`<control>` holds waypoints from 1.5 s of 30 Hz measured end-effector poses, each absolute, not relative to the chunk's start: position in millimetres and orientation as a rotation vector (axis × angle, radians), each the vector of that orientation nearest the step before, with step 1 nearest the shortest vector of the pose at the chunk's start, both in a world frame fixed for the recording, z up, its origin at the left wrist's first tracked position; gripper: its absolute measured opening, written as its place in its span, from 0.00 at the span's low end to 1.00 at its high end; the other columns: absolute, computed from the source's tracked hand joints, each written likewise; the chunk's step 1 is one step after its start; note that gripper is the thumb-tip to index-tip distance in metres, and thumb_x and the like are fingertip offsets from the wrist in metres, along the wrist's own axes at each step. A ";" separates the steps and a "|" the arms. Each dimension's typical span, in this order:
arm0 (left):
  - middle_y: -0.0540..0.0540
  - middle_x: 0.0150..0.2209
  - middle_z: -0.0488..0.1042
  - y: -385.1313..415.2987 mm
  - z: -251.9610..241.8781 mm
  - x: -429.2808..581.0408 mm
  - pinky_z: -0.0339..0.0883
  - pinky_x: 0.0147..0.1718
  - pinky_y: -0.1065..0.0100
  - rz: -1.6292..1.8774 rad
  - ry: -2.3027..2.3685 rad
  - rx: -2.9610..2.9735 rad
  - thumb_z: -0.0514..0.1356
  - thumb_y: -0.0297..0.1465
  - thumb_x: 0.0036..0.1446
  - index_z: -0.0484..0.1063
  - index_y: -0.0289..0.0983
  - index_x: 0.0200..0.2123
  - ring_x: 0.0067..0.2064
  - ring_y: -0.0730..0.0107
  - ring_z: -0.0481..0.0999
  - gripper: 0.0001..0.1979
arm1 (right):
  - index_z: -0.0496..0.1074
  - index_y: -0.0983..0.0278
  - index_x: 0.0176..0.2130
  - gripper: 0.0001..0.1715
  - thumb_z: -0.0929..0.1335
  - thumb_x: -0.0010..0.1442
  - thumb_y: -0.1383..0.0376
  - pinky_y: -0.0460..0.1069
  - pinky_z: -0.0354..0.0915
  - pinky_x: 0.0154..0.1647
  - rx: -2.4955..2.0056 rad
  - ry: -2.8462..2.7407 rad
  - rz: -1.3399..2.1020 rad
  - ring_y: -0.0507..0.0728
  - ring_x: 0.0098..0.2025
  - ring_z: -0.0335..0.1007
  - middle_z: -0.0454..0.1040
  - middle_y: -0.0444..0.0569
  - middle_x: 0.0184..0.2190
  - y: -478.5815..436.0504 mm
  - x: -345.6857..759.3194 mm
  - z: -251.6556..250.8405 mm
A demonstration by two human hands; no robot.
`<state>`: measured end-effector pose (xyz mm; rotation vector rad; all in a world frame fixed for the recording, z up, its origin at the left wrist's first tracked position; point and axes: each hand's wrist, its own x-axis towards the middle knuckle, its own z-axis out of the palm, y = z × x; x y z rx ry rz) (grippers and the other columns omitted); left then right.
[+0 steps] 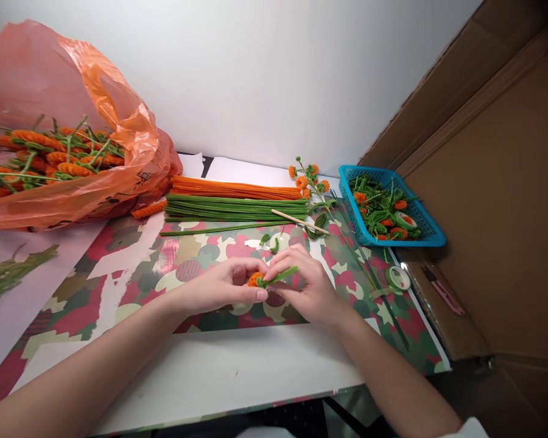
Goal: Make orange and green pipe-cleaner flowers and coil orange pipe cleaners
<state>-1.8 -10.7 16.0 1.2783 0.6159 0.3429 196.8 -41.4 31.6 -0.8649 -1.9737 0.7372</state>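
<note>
Jutting green strip (281, 276), orange flower (254, 280)

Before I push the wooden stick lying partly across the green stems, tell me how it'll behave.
The wooden stick looks thin and straight, so it is probably stiff and light. If its slim shape is round, it may roll easily. Its slant across the green stems suggests a push might drag some along.

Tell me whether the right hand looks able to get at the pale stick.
Probably yes: the pale stick lies just beyond the right hand, with nothing visible over it. That hand is busy with the orange-and-green piece, though, so it would likely need to let go first.
</note>
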 end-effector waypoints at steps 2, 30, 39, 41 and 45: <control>0.56 0.24 0.59 -10.7 15.3 -1.8 0.47 0.18 0.75 0.345 0.612 1.257 0.64 0.40 0.53 0.67 0.36 0.36 0.22 0.81 0.53 0.14 | 0.71 0.59 0.35 0.08 0.70 0.58 0.72 0.53 0.65 0.42 -0.861 -1.972 0.730 0.56 0.42 0.69 0.75 0.45 0.34 -41.8 196.4 32.1; 0.55 0.27 0.62 -11.6 25.6 -0.2 0.54 0.23 0.74 0.459 0.745 1.470 0.63 0.37 0.54 0.66 0.37 0.34 0.26 0.78 0.59 0.12 | 0.71 0.60 0.33 0.05 0.67 0.58 0.70 0.51 0.66 0.38 -1.040 -1.806 0.899 0.54 0.35 0.68 0.75 0.45 0.31 -47.0 190.0 19.8; 0.54 0.27 0.62 -11.1 26.9 -3.1 0.52 0.25 0.73 0.470 0.870 1.704 0.63 0.39 0.54 0.67 0.37 0.34 0.27 0.75 0.59 0.13 | 0.71 0.62 0.30 0.06 0.70 0.54 0.62 0.48 0.68 0.31 -1.205 -1.333 1.442 0.52 0.30 0.70 0.73 0.43 0.28 -45.5 185.1 15.3; 0.55 0.26 0.61 -11.5 27.7 -3.1 0.51 0.23 0.73 0.432 0.796 1.586 0.62 0.39 0.56 0.67 0.37 0.34 0.26 0.77 0.57 0.12 | 0.73 0.62 0.32 0.04 0.70 0.54 0.64 0.48 0.69 0.33 -1.164 -1.454 1.431 0.52 0.32 0.71 0.73 0.44 0.30 -43.8 190.9 19.9; 0.56 0.23 0.61 -11.7 28.3 -3.1 0.48 0.20 0.74 0.293 0.613 1.316 0.60 0.40 0.58 0.65 0.37 0.35 0.22 0.79 0.54 0.12 | 0.76 0.61 0.36 0.08 0.72 0.52 0.68 0.51 0.69 0.40 -0.984 -1.821 1.174 0.55 0.37 0.71 0.76 0.46 0.33 -40.0 202.5 30.0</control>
